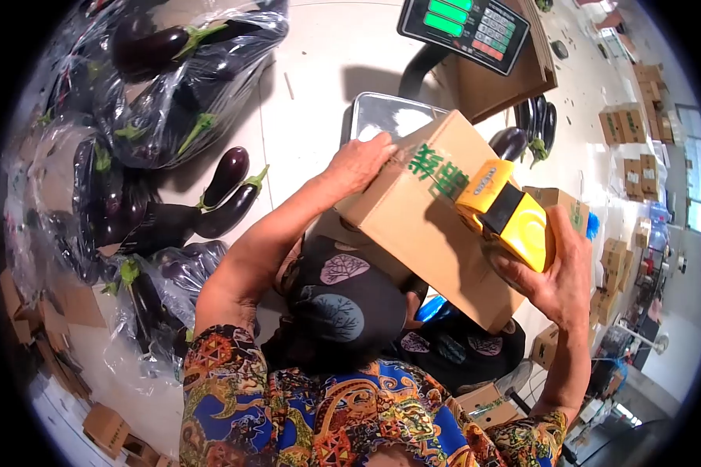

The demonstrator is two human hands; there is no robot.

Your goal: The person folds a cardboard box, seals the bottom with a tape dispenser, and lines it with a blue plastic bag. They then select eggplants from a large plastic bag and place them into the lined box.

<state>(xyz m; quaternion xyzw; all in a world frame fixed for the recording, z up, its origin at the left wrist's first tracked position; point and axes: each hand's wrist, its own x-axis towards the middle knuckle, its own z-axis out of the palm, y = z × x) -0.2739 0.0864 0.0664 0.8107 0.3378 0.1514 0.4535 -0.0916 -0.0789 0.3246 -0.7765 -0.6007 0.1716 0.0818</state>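
Note:
A cardboard box (420, 233) with green printed characters is tilted in front of me, near my knees. My left hand (362, 162) grips its far left edge, fingers curled over the corner. Clear tape seems to run across the printed side from near that hand. In my right hand (557, 272) is a yellow tape dispenser (528, 226) with a black band, held against or just above the right part of the same side. Its contact with the cardboard is hidden. Behind the box shows the metal platform of a scale (389, 109).
The scale's display (467, 27) stands at the far side beside an open carton (498, 78). Clear bags of eggplants (156, 47) crowd the left, with loose eggplants (230, 206) on the floor (311, 62). More eggplants (533, 124) lie right of the scale; stacked cartons (623, 124) stand beyond.

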